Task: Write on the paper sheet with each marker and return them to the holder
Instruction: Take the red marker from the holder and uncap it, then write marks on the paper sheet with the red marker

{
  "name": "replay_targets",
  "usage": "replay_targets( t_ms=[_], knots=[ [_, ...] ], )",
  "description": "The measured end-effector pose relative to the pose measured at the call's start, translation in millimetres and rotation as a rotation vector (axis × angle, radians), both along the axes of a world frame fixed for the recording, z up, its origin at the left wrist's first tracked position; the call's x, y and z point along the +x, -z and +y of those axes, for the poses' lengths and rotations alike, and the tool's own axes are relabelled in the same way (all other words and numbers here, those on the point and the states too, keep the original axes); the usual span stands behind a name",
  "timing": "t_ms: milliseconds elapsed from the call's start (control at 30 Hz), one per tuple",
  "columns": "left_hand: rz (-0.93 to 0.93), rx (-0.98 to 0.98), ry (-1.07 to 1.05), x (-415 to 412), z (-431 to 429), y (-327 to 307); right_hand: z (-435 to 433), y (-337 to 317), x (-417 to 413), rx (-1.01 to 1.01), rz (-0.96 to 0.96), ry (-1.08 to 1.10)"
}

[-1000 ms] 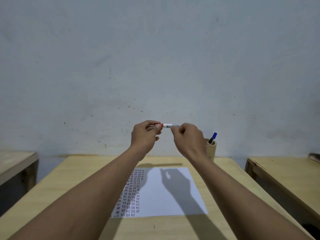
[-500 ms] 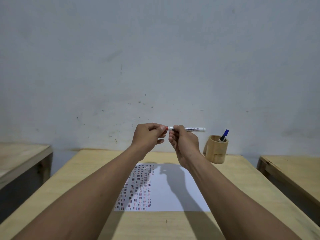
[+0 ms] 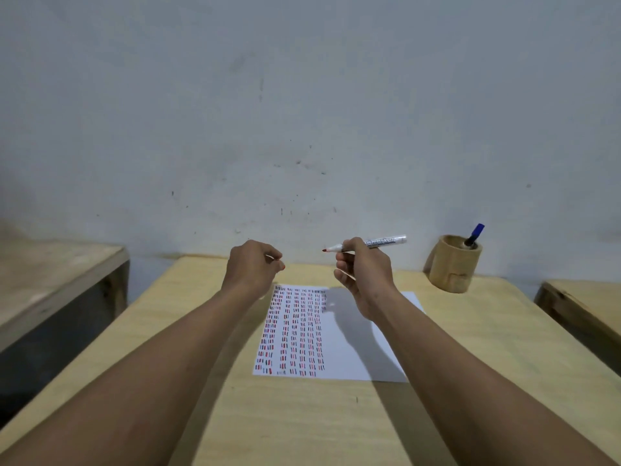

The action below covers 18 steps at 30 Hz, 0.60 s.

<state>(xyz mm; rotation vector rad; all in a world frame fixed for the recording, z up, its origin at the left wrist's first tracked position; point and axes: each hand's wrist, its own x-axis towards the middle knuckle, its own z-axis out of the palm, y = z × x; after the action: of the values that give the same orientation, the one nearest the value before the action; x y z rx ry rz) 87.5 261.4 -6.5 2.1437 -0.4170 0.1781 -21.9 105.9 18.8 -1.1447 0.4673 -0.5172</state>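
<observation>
My right hand (image 3: 364,269) grips an uncapped white marker (image 3: 383,242) held level above the far end of the paper, its red tip pointing left. My left hand (image 3: 253,267) is closed to the left of that tip, and a bit of red cap (image 3: 283,266) shows at its fingertips. The white paper sheet (image 3: 349,351) lies on the wooden desk (image 3: 302,422) under both hands, with columns of short red and dark strokes on its left half. A wooden holder (image 3: 452,264) stands at the desk's far right with a blue marker (image 3: 474,234) in it.
A pale wall rises right behind the desk. Another wooden desk (image 3: 50,274) stands to the left across a gap, and a third (image 3: 588,304) shows at the right edge. My forearms reach over the near half of the desk.
The two hands were together on the capped marker; now they have parted, the cap has come off in my left hand and the red tip is bare. The view has tilted down.
</observation>
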Motion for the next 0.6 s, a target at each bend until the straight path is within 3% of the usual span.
replay_targets(
  t_ms=[100, 300, 600],
  knots=[
    [0.017, 0.034, -0.038, 4.8, 8.6, 20.1, 2.5, 10.0, 5.6, -0.041, 0.029, -0.012],
    [-0.07, 0.362, -0.056, 10.2, 14.5, 40.5, -2.1, 23.1, 11.7, -0.184, 0.049, -0.035],
    [-0.086, 0.348, -0.072, -1.5, 24.4, 48.1, -16.6, 54.8, 11.2, -0.585, 0.236, 0.015]
  ],
)
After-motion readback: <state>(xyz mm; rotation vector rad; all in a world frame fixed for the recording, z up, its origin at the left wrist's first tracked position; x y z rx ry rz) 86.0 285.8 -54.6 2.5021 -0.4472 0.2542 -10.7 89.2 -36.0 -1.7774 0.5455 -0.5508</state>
